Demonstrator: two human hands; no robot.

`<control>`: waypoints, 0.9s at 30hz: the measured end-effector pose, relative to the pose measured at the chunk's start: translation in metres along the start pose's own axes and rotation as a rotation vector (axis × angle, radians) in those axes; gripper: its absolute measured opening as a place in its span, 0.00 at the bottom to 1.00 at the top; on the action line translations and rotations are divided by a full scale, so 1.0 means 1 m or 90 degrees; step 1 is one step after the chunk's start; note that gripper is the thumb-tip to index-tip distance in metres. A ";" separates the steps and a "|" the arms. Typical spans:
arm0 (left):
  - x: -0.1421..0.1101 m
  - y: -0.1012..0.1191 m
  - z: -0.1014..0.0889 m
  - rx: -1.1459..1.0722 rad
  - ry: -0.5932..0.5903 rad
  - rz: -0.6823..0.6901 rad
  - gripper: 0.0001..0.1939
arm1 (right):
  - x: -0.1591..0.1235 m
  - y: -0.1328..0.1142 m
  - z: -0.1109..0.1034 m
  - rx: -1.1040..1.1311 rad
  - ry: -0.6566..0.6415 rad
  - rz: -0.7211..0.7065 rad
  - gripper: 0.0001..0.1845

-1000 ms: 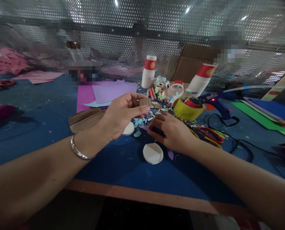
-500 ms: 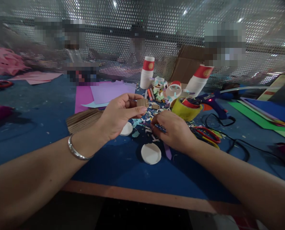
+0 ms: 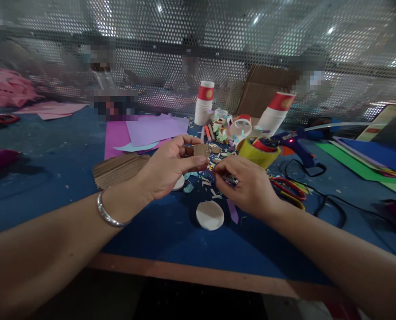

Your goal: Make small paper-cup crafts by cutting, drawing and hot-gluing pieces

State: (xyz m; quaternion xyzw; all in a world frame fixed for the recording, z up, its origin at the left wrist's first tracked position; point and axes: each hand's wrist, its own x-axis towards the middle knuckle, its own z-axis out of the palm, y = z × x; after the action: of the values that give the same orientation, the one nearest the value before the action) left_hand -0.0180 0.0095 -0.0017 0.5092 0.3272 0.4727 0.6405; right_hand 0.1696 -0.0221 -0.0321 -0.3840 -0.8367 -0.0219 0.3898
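Note:
Between thumb and fingers, my left hand (image 3: 171, 164) pinches a small piece of cardboard (image 3: 201, 151). My right hand (image 3: 246, 182) is just right of it, thumb and fingers drawn together; what they hold, if anything, is too small to make out. Below the hands lies a round white paper disc (image 3: 210, 216), and a second white disc (image 3: 179, 183) shows partly behind my left hand. A purple paper strip (image 3: 232, 211) rests beside the nearer disc. Paper scraps (image 3: 214, 194) are scattered on the blue table (image 3: 171, 235) around and beneath my fingers.
Corrugated cardboard (image 3: 118, 170) and purple paper sheets (image 3: 156, 129) lie left. Stacked paper cups (image 3: 204, 102) stand at the back. A yellow roll (image 3: 259, 153), red-handled scissors (image 3: 289, 186), a lit glue gun (image 3: 298, 144) with its black cord (image 3: 327, 195), and coloured sheets (image 3: 367, 155) are right.
My right hand has lifted off the purple scrap on the table and come up beside the cardboard piece, its fingers closing together. My left hand keeps its pinch, barely shifting.

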 end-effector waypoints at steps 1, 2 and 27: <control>0.000 0.000 0.000 -0.003 0.001 -0.004 0.18 | 0.000 -0.001 -0.001 0.028 -0.012 0.021 0.04; 0.000 0.001 0.001 -0.005 0.002 -0.008 0.18 | 0.000 -0.002 -0.002 0.066 -0.029 0.053 0.04; -0.007 0.001 -0.003 0.121 -0.044 -0.067 0.18 | 0.002 0.007 -0.017 0.653 -0.200 0.562 0.15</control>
State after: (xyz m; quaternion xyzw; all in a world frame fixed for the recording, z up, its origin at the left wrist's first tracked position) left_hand -0.0232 0.0044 -0.0016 0.5657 0.3748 0.3873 0.6241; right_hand 0.1845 -0.0212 -0.0203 -0.4543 -0.5538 0.5925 0.3686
